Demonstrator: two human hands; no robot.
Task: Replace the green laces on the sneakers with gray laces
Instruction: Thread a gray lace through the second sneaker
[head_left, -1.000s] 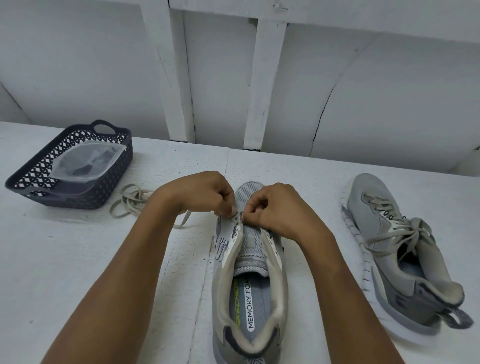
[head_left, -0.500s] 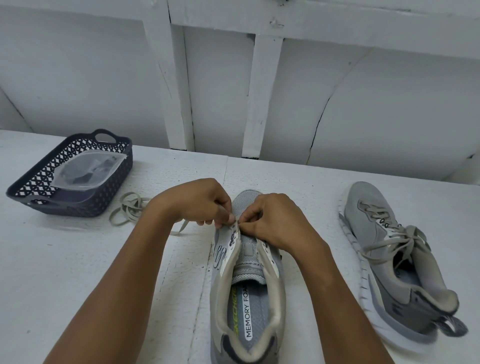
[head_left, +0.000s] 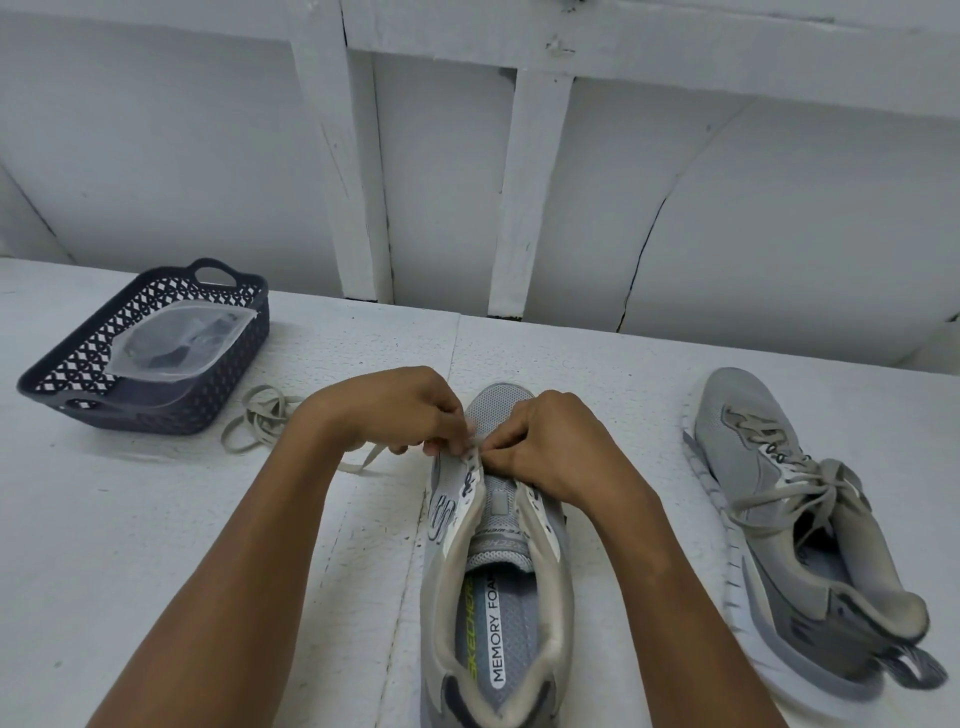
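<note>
- Both forearms reach in from the near edge of the table (head_left: 156, 545), one on each side of the sneaker (head_left: 498, 613), and converge over its front.
- The sneaker stands upright on its sole, heel toward the person and toe away. Its eyelet flaps are spread, the tongue is bare, and the insole print reads MEMORY FOAM.
- The left hand (head_left: 395, 410) hovers over the sneaker's front left side, knuckles up and fingers curled under. Thumb and forefinger pinch the lace (head_left: 260, 415) at the foremost eyelet of the left flap.
- The right hand (head_left: 550, 447) lies over the sneaker's front right side, wrist bent inward and fingers curled. Its fingertips (head_left: 491, 453) meet the left hand's and pinch the same bit of lace at that eyelet.
- From under the left hand the lace trails away to the left of the sneaker, flat on the table, and ends in loose loops farther left.
- The laced sneaker (head_left: 795, 519) lies well to the right of the sneaker, tipped onto its side with the toe away, its pale lace tied in a bow.
- The basket (head_left: 208, 400), dark with a lattice wall, sits far left of the sneaker, just beyond the lace's loops.
- A clear bag (head_left: 171, 348) with dark contents lies in the basket; what it holds is too blurred to tell.
- Beyond the sneaker's toe a white wall (head_left: 779, 208) with upright battens rises from the table's far edge.
</note>
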